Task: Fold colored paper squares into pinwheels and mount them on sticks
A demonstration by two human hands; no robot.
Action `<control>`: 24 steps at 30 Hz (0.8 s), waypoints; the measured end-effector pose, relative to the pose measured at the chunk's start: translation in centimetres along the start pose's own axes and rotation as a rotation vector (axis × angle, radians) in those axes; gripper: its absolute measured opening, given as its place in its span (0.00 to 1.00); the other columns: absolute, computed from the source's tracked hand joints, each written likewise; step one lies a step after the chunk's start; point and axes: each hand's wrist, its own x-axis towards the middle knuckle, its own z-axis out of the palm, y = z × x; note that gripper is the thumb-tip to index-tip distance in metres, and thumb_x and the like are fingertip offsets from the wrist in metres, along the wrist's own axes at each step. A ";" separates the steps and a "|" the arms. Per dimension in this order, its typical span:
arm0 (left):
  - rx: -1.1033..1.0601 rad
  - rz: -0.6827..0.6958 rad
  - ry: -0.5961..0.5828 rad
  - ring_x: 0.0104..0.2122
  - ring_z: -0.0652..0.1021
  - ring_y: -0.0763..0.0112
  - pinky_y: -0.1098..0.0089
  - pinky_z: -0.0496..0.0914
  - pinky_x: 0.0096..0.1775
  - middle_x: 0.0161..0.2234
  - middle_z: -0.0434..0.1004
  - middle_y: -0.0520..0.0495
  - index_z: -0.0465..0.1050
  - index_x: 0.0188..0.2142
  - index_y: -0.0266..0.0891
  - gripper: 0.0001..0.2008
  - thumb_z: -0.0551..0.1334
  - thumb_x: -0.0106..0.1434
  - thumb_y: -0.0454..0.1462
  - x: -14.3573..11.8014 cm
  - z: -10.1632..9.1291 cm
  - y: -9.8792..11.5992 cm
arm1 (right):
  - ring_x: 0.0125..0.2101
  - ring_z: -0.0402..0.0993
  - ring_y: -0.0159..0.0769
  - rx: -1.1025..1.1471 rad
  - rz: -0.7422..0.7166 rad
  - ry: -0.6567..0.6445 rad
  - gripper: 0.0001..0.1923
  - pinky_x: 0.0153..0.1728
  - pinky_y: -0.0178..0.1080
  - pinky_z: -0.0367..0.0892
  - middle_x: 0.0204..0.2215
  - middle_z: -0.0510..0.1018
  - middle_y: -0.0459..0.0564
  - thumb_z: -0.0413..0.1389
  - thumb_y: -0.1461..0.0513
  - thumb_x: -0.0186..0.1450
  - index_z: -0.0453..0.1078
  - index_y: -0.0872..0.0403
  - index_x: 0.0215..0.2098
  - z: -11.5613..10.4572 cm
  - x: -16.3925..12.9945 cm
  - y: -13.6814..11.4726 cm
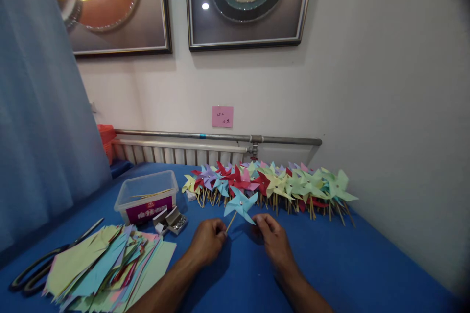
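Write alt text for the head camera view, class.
Two bare hands, left hand and right hand, hold a light blue paper pinwheel on a wooden stick over a blue table, before a row of colourful finished pinwheels.

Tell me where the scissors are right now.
In the head view, the scissors lie at the far left on the blue table, beside the stack of cut paper, left of the left hand.

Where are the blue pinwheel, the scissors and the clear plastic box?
blue pinwheel [240,204], head view, centre of its paper blades.
scissors [33,271], head view, dark handle loops.
clear plastic box [145,183], head view, its near rim.
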 end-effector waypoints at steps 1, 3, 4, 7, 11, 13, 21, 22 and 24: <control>0.003 0.003 0.005 0.27 0.70 0.72 0.72 0.58 0.30 0.24 0.72 0.53 0.75 0.30 0.36 0.05 0.60 0.58 0.30 0.0 0.0 0.0 | 0.25 0.70 0.39 -0.010 -0.003 -0.024 0.27 0.28 0.37 0.64 0.20 0.74 0.46 0.59 0.37 0.55 0.74 0.52 0.27 0.2 -0.2 0.0; 0.006 0.014 0.010 0.27 0.70 0.72 0.72 0.58 0.30 0.24 0.72 0.53 0.74 0.30 0.36 0.05 0.60 0.58 0.30 0.1 0.0 -0.1 | 0.26 0.71 0.40 -0.027 -0.007 -0.080 0.28 0.27 0.38 0.65 0.21 0.76 0.47 0.59 0.37 0.56 0.75 0.52 0.28 0.5 -0.6 -0.1; 0.005 0.018 0.010 0.27 0.71 0.72 0.72 0.58 0.30 0.24 0.73 0.53 0.74 0.30 0.36 0.05 0.60 0.58 0.30 0.1 0.1 -0.1 | 0.27 0.72 0.40 -0.032 -0.008 -0.110 0.27 0.28 0.38 0.66 0.23 0.77 0.48 0.59 0.37 0.57 0.76 0.52 0.30 0.7 -0.9 -0.2; -0.015 0.021 0.004 0.26 0.70 0.73 0.73 0.58 0.30 0.24 0.72 0.53 0.74 0.30 0.36 0.04 0.60 0.59 0.30 0.1 0.1 -0.1 | 0.31 0.75 0.41 -0.053 -0.010 -0.193 0.25 0.32 0.39 0.68 0.29 0.81 0.50 0.59 0.40 0.59 0.78 0.52 0.34 1.2 -1.8 -0.7; -0.042 0.020 0.004 0.26 0.69 0.73 0.73 0.58 0.29 0.23 0.71 0.53 0.74 0.30 0.36 0.04 0.60 0.59 0.31 0.0 0.1 0.1 | 0.33 0.77 0.42 -0.059 -0.002 -0.243 0.23 0.33 0.39 0.69 0.32 0.82 0.51 0.59 0.42 0.59 0.77 0.52 0.37 1.4 -2.2 -0.9; -0.046 0.016 0.010 0.26 0.69 0.73 0.73 0.58 0.29 0.23 0.71 0.53 0.74 0.29 0.36 0.04 0.60 0.59 0.31 0.1 0.0 0.1 | 0.30 0.76 0.41 -0.045 0.016 -0.187 0.24 0.29 0.38 0.67 0.31 0.81 0.51 0.59 0.41 0.59 0.76 0.52 0.35 1.3 -1.8 -0.7; -0.038 0.011 -0.032 0.25 0.67 0.73 0.73 0.56 0.28 0.22 0.68 0.54 0.73 0.29 0.37 0.04 0.60 0.58 0.31 0.2 0.4 -0.5 | 0.34 0.77 0.43 0.080 -0.018 0.142 0.30 0.32 0.41 0.72 0.40 0.81 0.53 0.61 0.43 0.56 0.72 0.52 0.49 -0.7 0.8 -0.4; -0.036 0.014 -0.033 0.25 0.67 0.73 0.73 0.56 0.28 0.22 0.68 0.54 0.73 0.28 0.37 0.04 0.60 0.58 0.31 0.2 0.4 -0.5 | 0.35 0.77 0.43 0.078 -0.029 0.140 0.29 0.33 0.41 0.72 0.40 0.81 0.53 0.61 0.43 0.57 0.73 0.52 0.48 -0.9 0.9 -0.4; -0.032 0.014 -0.036 0.25 0.67 0.74 0.73 0.56 0.28 0.22 0.68 0.55 0.73 0.28 0.37 0.04 0.60 0.58 0.30 0.2 0.4 -0.5 | 0.36 0.77 0.44 0.061 -0.035 0.122 0.27 0.34 0.41 0.72 0.35 0.80 0.52 0.60 0.42 0.57 0.74 0.52 0.44 -1.0 0.9 -0.4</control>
